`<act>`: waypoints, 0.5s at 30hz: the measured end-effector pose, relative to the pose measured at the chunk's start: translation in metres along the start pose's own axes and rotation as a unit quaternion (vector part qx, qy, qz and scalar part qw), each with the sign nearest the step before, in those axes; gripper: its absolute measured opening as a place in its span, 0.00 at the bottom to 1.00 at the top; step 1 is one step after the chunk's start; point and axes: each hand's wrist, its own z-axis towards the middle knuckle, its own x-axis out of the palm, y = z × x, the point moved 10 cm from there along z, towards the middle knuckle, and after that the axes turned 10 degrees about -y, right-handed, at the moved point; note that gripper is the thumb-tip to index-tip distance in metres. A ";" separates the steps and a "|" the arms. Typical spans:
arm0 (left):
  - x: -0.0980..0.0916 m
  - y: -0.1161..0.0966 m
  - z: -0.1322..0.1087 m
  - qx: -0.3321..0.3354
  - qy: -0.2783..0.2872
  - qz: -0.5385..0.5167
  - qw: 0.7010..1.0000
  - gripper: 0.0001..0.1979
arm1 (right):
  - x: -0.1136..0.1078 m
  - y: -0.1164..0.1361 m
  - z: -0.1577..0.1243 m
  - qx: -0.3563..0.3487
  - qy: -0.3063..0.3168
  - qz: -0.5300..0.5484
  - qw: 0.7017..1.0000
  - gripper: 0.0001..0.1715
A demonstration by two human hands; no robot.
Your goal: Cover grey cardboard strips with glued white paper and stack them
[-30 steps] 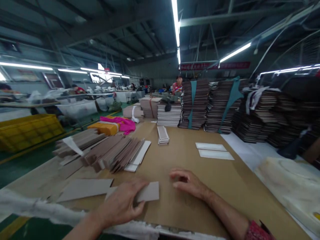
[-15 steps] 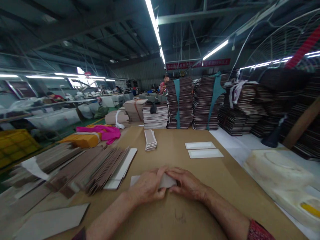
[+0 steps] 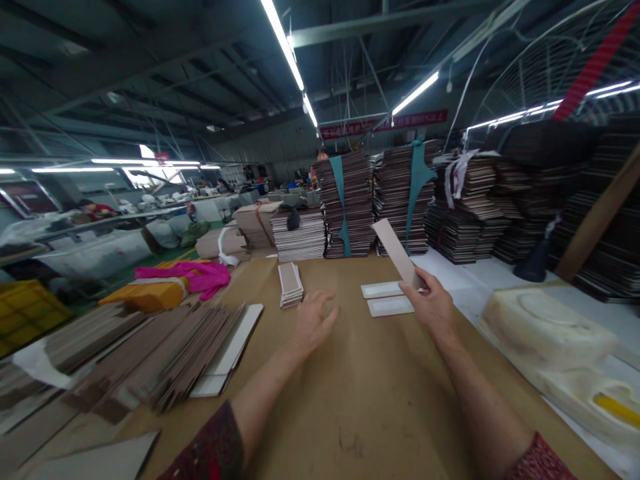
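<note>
My right hand [image 3: 433,305] grips the lower end of a grey card strip [image 3: 396,251] and holds it tilted up above the brown table [image 3: 360,393]. Just under that hand lie two white trays [image 3: 384,298] side by side. My left hand [image 3: 313,323] hovers over the middle of the table with its fingers apart and nothing in it. A small stack of grey strips [image 3: 291,284] sits just beyond it.
A long fanned row of card pieces [image 3: 150,357] covers the table's left side. Tall bundled card stacks [image 3: 350,207] line the far edge and right. A white foam block [image 3: 545,333] lies at right. A pink cloth [image 3: 197,275] and other workers are at the far left.
Both hands held a grey strip together near the table's front; now my right hand has lifted it up and forward over the white trays, and my left hand has let go.
</note>
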 end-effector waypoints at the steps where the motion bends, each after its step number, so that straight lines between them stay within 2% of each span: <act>1: 0.018 -0.005 0.001 0.002 0.028 -0.002 1.000 0.17 | -0.002 -0.003 0.000 0.017 -0.014 0.003 1.000 0.40; 3: 0.048 -0.014 0.002 0.008 0.069 -0.005 0.998 0.18 | -0.002 -0.001 -0.002 0.013 -0.029 0.013 0.999 0.39; 7: 0.090 -0.024 0.005 0.004 0.122 0.000 0.993 0.21 | -0.006 0.020 -0.007 -0.105 -0.056 0.019 0.993 0.37; 10: 0.103 -0.021 0.009 0.000 0.142 0.013 0.990 0.22 | -0.008 0.024 -0.007 -0.145 -0.070 0.005 0.987 0.35; 15: 0.110 -0.017 0.015 0.007 0.139 0.033 0.990 0.26 | -0.014 0.029 -0.007 -0.170 -0.092 0.012 0.981 0.33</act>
